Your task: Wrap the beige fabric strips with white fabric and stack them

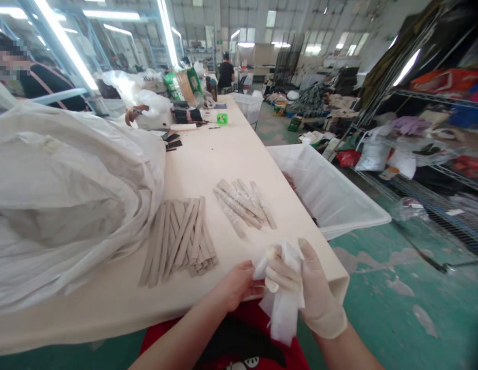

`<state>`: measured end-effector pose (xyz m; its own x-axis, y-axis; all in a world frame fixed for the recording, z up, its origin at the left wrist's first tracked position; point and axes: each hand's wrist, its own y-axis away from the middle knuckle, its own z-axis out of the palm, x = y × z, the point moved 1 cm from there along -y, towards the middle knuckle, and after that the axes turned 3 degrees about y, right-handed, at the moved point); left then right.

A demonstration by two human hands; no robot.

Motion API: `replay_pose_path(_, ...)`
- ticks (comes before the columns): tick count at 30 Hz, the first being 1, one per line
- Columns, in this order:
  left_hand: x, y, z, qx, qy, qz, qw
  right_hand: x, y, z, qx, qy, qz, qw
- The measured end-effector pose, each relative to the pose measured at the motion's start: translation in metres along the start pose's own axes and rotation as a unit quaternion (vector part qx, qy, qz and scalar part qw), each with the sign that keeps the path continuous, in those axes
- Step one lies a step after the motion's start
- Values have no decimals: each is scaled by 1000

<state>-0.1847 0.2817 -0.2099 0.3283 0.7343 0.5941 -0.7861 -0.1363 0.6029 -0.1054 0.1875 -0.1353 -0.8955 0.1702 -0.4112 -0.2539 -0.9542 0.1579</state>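
My right hand (318, 288), in a pale thin glove, is closed around a bunch of thin white strips (284, 318) at the table's front edge. Their loose ends hang below the fist over my red clothing. My bare left hand (239, 288) meets the bunch from the left, its thumb and fingers closed at the edge of the white material; the exact grip is partly hidden. Beyond the hands lies a small group of beige strips (244, 203), some with clear or whitish wrapping. A larger pile of flat beige strips (180, 236) lies to the left.
A big white sack (69, 205) covers the table's left side. Plastic bags, a green box (183, 85) and dark pieces stand farther back on the cream table (231, 149). A white bin (335, 195) adjoins the right edge; wire shelves (423, 205) stand beyond. Two people are in the background.
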Motion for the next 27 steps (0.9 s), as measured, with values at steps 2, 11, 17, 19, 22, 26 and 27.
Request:
replay_pose_path(2,15,6,-5,44,-64,59,995,-9,-1,-6,26,-2,-10,1000)
replay_pose_path(11,59,54,29,75,-443,320,834,-2,-27,-21,127,84,-167,974)
replay_pose_path(17,54,39,42,88,-511,309,797,7,-31,-19,184,103,-189,959)
replay_pose_path(19,53,33,40,79,-463,291,833,7,-32,-20,184,75,-184,963)
replay_pose_path(22,52,31,35,72,-374,240,893,5,-33,-23,171,43,-192,966)
replay_pose_path(26,52,34,32,93,-329,188,921,3,-35,-25,162,8,-189,968)
replay_pose_path(27,52,36,33,90,-346,199,912,3,-36,-25,163,7,-193,968)
